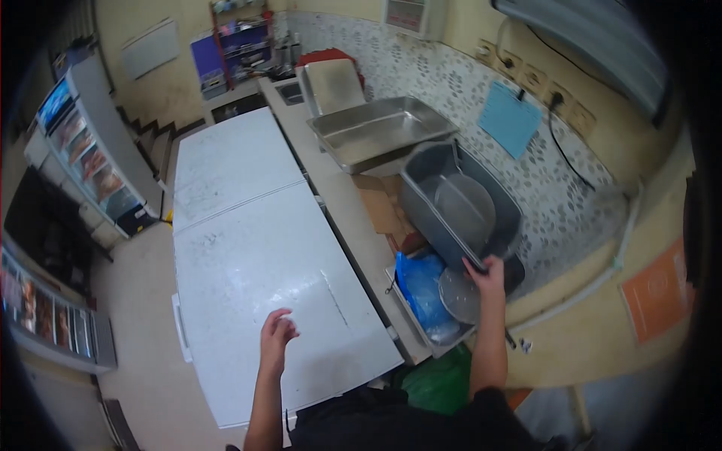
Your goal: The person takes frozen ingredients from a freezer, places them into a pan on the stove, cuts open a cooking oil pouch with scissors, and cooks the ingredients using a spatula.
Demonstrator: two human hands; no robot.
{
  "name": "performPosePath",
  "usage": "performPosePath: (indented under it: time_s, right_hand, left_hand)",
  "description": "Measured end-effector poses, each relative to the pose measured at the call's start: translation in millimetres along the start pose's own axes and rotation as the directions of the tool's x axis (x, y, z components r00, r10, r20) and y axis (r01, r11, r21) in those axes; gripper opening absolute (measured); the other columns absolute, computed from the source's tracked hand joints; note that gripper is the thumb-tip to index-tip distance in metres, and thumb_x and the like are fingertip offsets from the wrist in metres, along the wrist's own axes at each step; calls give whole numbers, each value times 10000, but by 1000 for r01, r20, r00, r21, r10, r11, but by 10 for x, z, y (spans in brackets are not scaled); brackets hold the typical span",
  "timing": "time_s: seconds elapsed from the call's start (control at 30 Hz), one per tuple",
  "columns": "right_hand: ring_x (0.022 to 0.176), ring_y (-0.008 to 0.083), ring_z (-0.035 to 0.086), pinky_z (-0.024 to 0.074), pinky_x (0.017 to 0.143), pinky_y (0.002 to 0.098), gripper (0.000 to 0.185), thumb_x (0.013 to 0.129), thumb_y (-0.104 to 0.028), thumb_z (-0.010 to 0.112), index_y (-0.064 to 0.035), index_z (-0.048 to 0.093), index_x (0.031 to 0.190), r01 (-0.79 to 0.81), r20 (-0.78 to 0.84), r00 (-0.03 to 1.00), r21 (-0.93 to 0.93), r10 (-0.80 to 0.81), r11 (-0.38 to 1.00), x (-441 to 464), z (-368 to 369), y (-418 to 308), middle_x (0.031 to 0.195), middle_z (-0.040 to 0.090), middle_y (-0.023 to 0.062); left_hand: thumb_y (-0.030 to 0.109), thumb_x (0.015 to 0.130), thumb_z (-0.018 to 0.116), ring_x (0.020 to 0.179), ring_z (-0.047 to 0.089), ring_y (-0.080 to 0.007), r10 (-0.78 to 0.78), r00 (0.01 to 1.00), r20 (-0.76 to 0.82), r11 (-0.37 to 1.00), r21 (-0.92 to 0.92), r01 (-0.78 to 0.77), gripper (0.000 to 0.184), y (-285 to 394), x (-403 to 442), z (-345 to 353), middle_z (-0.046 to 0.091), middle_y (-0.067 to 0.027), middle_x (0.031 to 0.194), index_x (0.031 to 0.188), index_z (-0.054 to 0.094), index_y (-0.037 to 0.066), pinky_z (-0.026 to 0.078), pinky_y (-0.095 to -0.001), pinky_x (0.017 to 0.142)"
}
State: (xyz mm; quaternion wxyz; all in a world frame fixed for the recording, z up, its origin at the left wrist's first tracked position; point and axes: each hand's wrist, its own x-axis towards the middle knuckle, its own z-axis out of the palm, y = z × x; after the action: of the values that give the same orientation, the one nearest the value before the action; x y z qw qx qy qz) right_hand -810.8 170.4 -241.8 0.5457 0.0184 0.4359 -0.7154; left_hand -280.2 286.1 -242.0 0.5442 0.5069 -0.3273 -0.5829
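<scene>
My right hand grips the near rim of a grey plastic tub, with the fingers over its edge. The tub is tilted and holds a round mesh strainer. Below my right hand, a second round strainer lies beside a blue plastic bag in a shallow tray. My left hand hovers over the white lid of a chest freezer. Its fingers are loosely curled and apart, with nothing seen in them.
A large steel pan stands on the counter behind the tub, with cardboard below it. A green bag is low by my body. Glass-door fridges stand at the left. A cable hangs from the wall sockets.
</scene>
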Motion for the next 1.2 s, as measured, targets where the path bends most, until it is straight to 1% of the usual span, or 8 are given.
performPosePath:
  time_s: [0.3, 0.47, 0.57, 0.67, 0.73, 1.0, 1.07, 1.2]
  right_hand:
    - [1131, 537, 409, 391, 1057, 654, 180, 701, 8, 514, 38, 430, 857, 91, -21, 996, 141, -89, 986, -746, 89, -479, 1177, 396, 316]
    - [1174, 550, 400, 376, 1064, 663, 254, 705, 8, 524, 53, 439, 940, 187, -104, 979, 129, -174, 974, -1069, 256, -623, 1183, 411, 325]
    - [1172, 576, 377, 427, 1041, 631, 464, 705, -6, 525, 64, 392, 1144, 194, -114, 977, 127, -180, 973, -1217, 266, -694, 1219, 415, 303]
    - [1162, 580, 373, 476, 1019, 593, 631, 699, -16, 528, 44, 350, 1302, 208, -192, 965, 139, -180, 968, -1355, 313, -745, 1283, 407, 269]
    - [1114, 507, 490, 485, 997, 609, 593, 704, -17, 525, 63, 388, 1276, 261, -217, 946, 75, -240, 962, -1436, 324, -743, 1221, 464, 250]
    - [1278, 689, 119, 497, 1011, 564, 738, 709, -19, 513, 4, 296, 1414, 358, -182, 924, 95, -337, 929, -1598, 278, -878, 1457, 241, 270]
    - [1282, 690, 101, 509, 998, 560, 737, 715, -21, 507, 11, 287, 1417, 357, -146, 929, 103, -341, 928, -1597, 255, -955, 1472, 208, 270]
    - [1279, 696, 93, 527, 973, 563, 740, 725, -23, 501, -9, 274, 1430, 340, -128, 937, 121, -325, 933, -1604, 267, -978, 1483, 183, 274]
  left_hand:
    - [153, 925, 578, 986, 628, -220, 114, 811, 573, 871, 335, -359, 309, -429, 2113, 2323, 652, -94, 1066, 1208, 558, 31, 500, -340, 867]
    - [341, 901, 576, 1155, 581, -337, 75, 885, 460, 490, 756, -435, 427, -929, 3240, 3467, 632, -198, 1185, 1193, 591, 30, 459, -428, 948]
    - [431, 886, 585, 1212, 556, -276, -82, 907, 413, 151, 905, -399, 495, -869, 3591, 3682, 612, -184, 1251, 1220, 599, 66, 429, -414, 971]
    - [495, 867, 592, 1199, 577, -228, -110, 910, 401, 65, 916, -396, 548, -960, 3798, 3833, 610, -156, 1281, 1232, 615, 87, 395, -395, 997]
    - [531, 912, 476, 1165, 596, -280, -91, 877, 472, 125, 879, -461, 572, -1012, 3996, 3800, 621, -197, 1243, 1174, 652, 54, 433, -424, 963]
    - [517, 992, 280, 1063, 621, -399, -309, 609, 731, 428, 679, -597, 679, -62, 2945, 3803, 667, -255, 1058, 952, 723, 3, 483, -496, 922]
    - [408, 971, 376, 1015, 632, -403, -253, 519, 816, 416, 576, -703, 520, -420, 2672, 3720, 672, -245, 1018, 954, 720, 18, 507, -492, 877]
    - [269, 889, 541, 963, 651, -388, -206, 612, 763, 434, 632, -642, 300, -1067, 2876, 3839, 678, -227, 1018, 936, 711, 26, 540, -463, 820]
